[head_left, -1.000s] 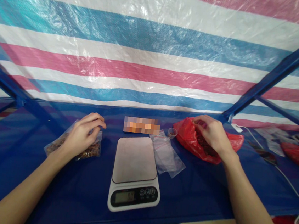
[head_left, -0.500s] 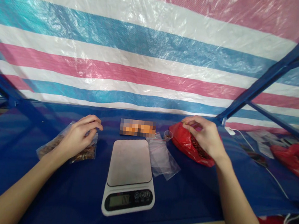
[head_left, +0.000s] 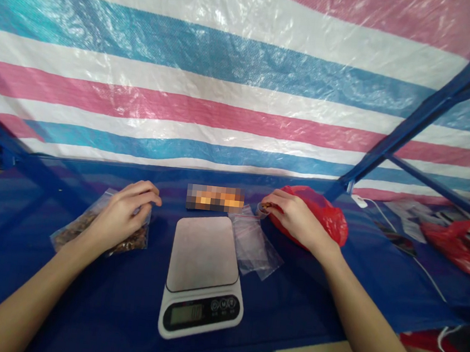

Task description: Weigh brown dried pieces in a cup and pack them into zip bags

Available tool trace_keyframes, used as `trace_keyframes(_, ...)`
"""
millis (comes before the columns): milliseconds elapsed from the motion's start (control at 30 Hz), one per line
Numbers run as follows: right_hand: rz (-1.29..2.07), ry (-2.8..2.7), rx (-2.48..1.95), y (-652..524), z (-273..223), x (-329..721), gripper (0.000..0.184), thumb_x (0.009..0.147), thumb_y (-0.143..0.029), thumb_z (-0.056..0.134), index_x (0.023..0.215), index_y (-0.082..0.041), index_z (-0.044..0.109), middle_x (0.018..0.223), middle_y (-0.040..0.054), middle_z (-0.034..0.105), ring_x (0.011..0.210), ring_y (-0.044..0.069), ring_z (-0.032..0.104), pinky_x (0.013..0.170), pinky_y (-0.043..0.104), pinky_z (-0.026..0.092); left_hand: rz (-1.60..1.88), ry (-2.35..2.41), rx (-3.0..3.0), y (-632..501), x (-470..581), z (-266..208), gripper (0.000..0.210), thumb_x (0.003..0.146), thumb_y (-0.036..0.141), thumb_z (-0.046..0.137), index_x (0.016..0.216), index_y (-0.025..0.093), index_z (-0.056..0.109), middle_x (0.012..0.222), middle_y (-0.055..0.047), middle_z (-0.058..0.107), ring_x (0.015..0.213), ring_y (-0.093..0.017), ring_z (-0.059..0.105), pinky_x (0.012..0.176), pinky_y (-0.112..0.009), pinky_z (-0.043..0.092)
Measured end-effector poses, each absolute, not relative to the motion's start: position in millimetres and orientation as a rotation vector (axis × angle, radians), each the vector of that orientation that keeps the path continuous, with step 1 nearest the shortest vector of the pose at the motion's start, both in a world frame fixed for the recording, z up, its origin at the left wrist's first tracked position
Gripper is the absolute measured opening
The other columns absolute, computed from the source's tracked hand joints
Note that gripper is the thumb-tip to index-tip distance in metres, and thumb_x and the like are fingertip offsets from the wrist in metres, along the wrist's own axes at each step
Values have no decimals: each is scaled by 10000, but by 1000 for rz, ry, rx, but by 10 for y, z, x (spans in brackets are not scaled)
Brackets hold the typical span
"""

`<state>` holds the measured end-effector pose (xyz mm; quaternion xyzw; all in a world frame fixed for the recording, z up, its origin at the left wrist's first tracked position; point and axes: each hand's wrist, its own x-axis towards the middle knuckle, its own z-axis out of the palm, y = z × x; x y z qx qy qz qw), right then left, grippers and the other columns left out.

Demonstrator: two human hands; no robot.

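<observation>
My left hand (head_left: 131, 204) rests over a clear bag of brown dried pieces (head_left: 82, 233), its fingers loosely curved and apart, holding nothing. At the small clear cup (head_left: 262, 209), my right hand (head_left: 292, 215) pinches small brown pieces (head_left: 267, 206); whether any lie in the cup is hard to see. Behind and under that hand lies a red plastic bag (head_left: 333, 223), its opening mostly hidden. Between the hands stands a white kitchen scale (head_left: 205, 257) with a bare plate and a display that seems to read zero. Flat clear zip bags (head_left: 253, 245) lie against its right side.
A blurred-out orange item (head_left: 214, 199) lies behind the scale. Farther right on the blue table (head_left: 288, 310) are another red bag (head_left: 458, 244) and a white cable (head_left: 426, 274). Blue metal bars (head_left: 416, 128) slope up at both sides before a striped plastic sheet (head_left: 183, 109).
My right hand has moved left from the opening of the red bag to the small cup, with small brown pieces in its fingertips. My left hand has stayed in place.
</observation>
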<state>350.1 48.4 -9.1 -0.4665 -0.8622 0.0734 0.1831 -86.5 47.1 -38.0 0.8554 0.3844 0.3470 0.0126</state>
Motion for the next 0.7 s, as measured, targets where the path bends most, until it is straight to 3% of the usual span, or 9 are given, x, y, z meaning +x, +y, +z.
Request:
trace_keyframes(467, 109, -2555, -1137, 490, -80, 3521, 259, 1029, -80, 565, 1024, -187, 801, 1041, 103, 773, 929, 236, 727, 837, 330, 542, 1006, 1181, 2697, 466, -856, -370, 289, 1024, 162, 463, 930, 206, 733, 1006, -43, 721, 937, -203, 706, 858, -325, 520)
trace_keyframes(700, 191, -2454, -1144, 482, -106, 3481, 195, 1044, -155, 606, 1021, -189, 796, 1038, 97, 782, 905, 239, 736, 816, 332, 549, 998, 1165, 2703, 472, -853, -387, 282, 1022, 154, 466, 937, 204, 731, 1011, -43, 719, 946, -203, 708, 864, -324, 520)
